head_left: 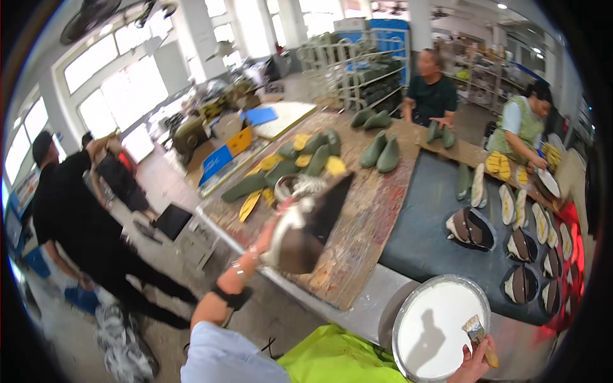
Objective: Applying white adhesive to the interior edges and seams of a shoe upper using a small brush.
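My left hand (pixel 271 233), stretched out over the work table, grips a shoe upper (pixel 301 247) with brown and white parts and a dark panel. Motion blurs the upper, and some of my fingers are hidden behind it. At the lower right my right hand (pixel 472 365) is closed around the wooden handle of a paintbrush (pixel 474 329). The brush's bristles are above a wide round bowl (pixel 397 332) of white liquid, near its right rim. Green shoe lasts (pixel 388 153) and yellow insole-shaped pieces (pixel 251 205) lie on the board beyond my left hand.
A dark conveyor belt (pixel 415 220) on the right carries brown shoe uppers (pixel 472 228) and pale soles (pixel 507 204). Two people sit across the table; another person (pixel 83 217) stands at left. A blue-and-yellow bin (pixel 225 155) and a rack (pixel 357 70) stand farther back.
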Motion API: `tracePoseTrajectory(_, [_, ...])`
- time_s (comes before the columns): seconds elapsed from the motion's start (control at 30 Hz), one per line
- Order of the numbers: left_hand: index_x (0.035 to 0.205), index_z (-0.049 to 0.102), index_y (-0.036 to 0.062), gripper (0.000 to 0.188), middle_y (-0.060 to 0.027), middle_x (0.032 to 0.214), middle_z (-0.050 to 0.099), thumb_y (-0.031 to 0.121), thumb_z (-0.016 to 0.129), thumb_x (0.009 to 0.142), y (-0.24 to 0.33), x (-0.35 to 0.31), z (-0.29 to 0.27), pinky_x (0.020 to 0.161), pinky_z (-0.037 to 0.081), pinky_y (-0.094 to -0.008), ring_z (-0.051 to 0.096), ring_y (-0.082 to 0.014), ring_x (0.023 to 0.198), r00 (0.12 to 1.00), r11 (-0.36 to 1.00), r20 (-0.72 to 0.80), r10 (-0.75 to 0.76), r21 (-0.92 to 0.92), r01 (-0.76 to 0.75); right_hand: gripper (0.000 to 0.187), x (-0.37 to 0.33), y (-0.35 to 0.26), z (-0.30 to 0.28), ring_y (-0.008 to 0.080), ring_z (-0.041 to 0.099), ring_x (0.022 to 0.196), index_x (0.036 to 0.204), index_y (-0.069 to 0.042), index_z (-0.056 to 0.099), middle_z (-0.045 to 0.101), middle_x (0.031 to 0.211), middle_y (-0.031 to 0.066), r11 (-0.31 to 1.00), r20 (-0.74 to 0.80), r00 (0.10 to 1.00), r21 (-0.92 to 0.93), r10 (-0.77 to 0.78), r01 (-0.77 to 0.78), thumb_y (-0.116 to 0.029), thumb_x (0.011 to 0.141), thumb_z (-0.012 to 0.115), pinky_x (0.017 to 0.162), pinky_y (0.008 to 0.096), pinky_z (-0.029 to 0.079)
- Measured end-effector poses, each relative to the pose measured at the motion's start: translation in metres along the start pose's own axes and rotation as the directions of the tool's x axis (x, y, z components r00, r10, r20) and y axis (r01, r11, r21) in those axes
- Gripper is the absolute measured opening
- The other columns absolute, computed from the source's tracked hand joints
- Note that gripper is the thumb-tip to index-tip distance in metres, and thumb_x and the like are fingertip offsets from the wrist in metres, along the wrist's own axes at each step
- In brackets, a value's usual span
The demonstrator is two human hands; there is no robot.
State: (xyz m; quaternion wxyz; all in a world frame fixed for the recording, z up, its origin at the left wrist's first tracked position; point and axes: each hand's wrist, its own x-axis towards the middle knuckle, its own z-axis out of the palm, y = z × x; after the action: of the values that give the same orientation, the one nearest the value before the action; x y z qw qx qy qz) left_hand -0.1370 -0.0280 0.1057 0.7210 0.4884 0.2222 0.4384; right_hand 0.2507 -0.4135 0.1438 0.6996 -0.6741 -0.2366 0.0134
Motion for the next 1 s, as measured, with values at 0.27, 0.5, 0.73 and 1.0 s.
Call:
tracePoseTrajectory(0.27, [0.131,0.045,0.0113,0.065,-0.0164,0.140,0.038,0.006,0.060,0.068,-0.107,-0.015,0.069,0.105,0.033,-0.0415,0.039,-0.0328,0.128,0.976,-0.095,0.204,0.077,0.976,-0.196,0.024,0.001,0.008,-0.006,0.0285,0.061,0.082,0.095,0.014,0.054,0.059,0.092,0.0209,0.968,0.043,0.982,0.164,0.186,-0.190,-0.010,0.090,0.058,0.070,0.0369,0.054])
tracePoseTrajectory(0.5, [0.135,0.038,0.0117,0.079,-0.0136,0.140,0.037,0.002,0.065,0.062,-0.132,-0.007,0.063,0.106,0.031,-0.0422,0.035,-0.0318,0.130,0.987,-0.161,0.156,-0.038,0.974,-0.160,0.024,-0.007,-0.002,0.015,0.0296,0.061,0.088,0.099,0.012,0.053,0.059,0.101,0.0233,0.957,0.056,0.967,0.143,0.247,-0.252,-0.008,0.089,0.058,0.073,0.0375,0.053])
tracePoseTrajectory(0.73, [0.142,0.029,0.0161,0.091,-0.0111,0.141,0.036,0.002,0.067,0.061,-0.131,-0.004,0.064,0.105,0.032,-0.0417,0.034,-0.0305,0.130,0.991,-0.206,0.113,-0.076,0.970,-0.127,0.021,0.006,0.005,0.024,0.0293,0.061,0.089,0.099,0.010,0.054,0.059,0.101,0.0216,0.934,0.133,0.955,0.211,0.265,-0.289,-0.008,0.089,0.058,0.075,0.0387,0.053])
tracePoseTrajectory(1.0, [0.140,0.033,0.0127,0.086,-0.0117,0.140,0.036,0.001,0.065,0.061,-0.134,-0.001,0.064,0.105,0.032,-0.0410,0.034,-0.0307,0.130,0.989,-0.226,0.130,-0.076,0.963,-0.145,0.020,0.006,0.015,0.017,0.0292,0.060,0.090,0.098,0.011,0.055,0.060,0.101,0.0212,0.944,0.075,0.962,0.190,0.262,-0.271,-0.008,0.090,0.056,0.075,0.0395,0.053])
